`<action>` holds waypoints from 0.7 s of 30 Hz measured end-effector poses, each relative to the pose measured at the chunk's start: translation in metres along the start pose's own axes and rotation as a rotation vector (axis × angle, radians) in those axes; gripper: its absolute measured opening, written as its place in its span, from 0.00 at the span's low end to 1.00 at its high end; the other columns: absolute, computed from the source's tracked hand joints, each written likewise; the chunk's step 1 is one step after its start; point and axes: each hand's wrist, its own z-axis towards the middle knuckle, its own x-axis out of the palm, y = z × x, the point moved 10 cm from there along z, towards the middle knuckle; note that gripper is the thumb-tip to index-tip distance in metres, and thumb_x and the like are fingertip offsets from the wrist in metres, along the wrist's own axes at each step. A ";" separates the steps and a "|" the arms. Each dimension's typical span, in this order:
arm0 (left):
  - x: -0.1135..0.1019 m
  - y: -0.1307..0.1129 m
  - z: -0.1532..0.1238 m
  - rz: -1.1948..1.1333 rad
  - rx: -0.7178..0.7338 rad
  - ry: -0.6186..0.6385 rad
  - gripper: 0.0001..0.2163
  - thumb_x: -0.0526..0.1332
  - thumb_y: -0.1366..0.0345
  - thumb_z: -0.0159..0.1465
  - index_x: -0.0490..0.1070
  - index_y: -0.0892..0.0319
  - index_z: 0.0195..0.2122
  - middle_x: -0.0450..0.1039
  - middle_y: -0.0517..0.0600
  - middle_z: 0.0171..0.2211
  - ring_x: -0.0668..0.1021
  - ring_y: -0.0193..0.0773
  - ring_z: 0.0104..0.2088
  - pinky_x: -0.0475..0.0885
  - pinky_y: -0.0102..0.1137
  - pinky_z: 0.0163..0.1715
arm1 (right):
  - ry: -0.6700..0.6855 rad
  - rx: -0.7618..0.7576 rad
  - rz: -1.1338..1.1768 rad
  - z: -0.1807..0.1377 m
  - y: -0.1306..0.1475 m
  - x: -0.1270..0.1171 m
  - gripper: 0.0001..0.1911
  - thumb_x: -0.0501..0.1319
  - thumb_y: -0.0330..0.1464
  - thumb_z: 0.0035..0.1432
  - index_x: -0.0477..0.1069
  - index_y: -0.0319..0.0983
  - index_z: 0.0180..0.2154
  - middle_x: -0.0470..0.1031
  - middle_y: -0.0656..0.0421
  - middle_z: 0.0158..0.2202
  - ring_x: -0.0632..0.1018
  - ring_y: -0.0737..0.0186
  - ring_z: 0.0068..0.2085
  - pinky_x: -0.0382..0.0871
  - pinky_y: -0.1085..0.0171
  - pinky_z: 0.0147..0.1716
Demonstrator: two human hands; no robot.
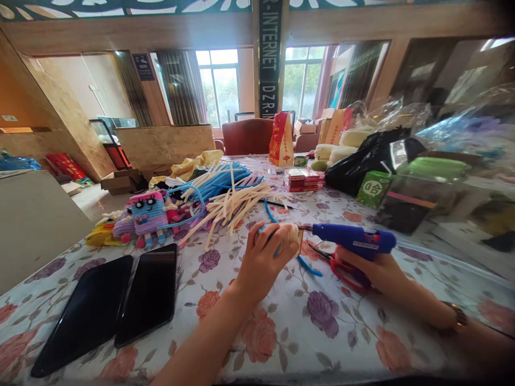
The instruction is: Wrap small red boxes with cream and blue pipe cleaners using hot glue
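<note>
My left hand is closed round a small cream-and-blue craft piece, largely hidden by the fingers. A blue hot glue gun is gripped in my right hand, its nozzle pointing left and meeting the right side of the piece. A blue fuzzy stem lies on the cloth under the piece. Below the glue gun rest red-handled scissors, blades toward the left; my right hand partly covers them.
Blue and cream fuzzy stems are heaped ahead, with plush figures at left. Two dark tablets lie front left. Small red boxes, a black plastic bag and a green box stand behind and right.
</note>
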 end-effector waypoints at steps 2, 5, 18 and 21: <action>0.001 0.000 -0.001 0.001 0.001 0.003 0.06 0.62 0.70 0.59 0.71 0.56 0.38 0.74 0.49 0.46 0.72 0.38 0.47 0.64 0.40 0.53 | -0.034 -0.015 -0.012 0.002 0.000 -0.005 0.19 0.67 0.48 0.43 0.73 0.37 0.22 0.72 0.61 0.19 0.70 0.68 0.21 0.64 0.69 0.21; 0.003 -0.001 -0.002 -0.005 0.011 0.007 0.06 0.60 0.71 0.60 0.71 0.56 0.39 0.74 0.47 0.46 0.71 0.37 0.48 0.62 0.40 0.55 | -0.034 -0.008 -0.030 0.004 -0.002 -0.007 0.21 0.66 0.49 0.43 0.73 0.36 0.23 0.73 0.60 0.20 0.71 0.67 0.22 0.65 0.69 0.23; -0.009 0.010 0.004 0.032 -0.104 -0.043 0.06 0.63 0.71 0.56 0.70 0.57 0.35 0.73 0.54 0.44 0.71 0.42 0.45 0.63 0.42 0.50 | -0.368 -0.108 -0.320 0.026 0.010 -0.051 0.25 0.60 0.53 0.46 0.74 0.37 0.33 0.78 0.54 0.29 0.75 0.58 0.26 0.65 0.65 0.19; -0.003 0.022 0.000 0.048 -0.197 -0.006 0.10 0.65 0.71 0.54 0.70 0.56 0.38 0.72 0.54 0.46 0.70 0.45 0.47 0.62 0.44 0.50 | -0.403 -0.094 -0.414 0.041 0.003 -0.073 0.27 0.59 0.53 0.46 0.75 0.35 0.33 0.77 0.53 0.26 0.72 0.61 0.21 0.61 0.64 0.18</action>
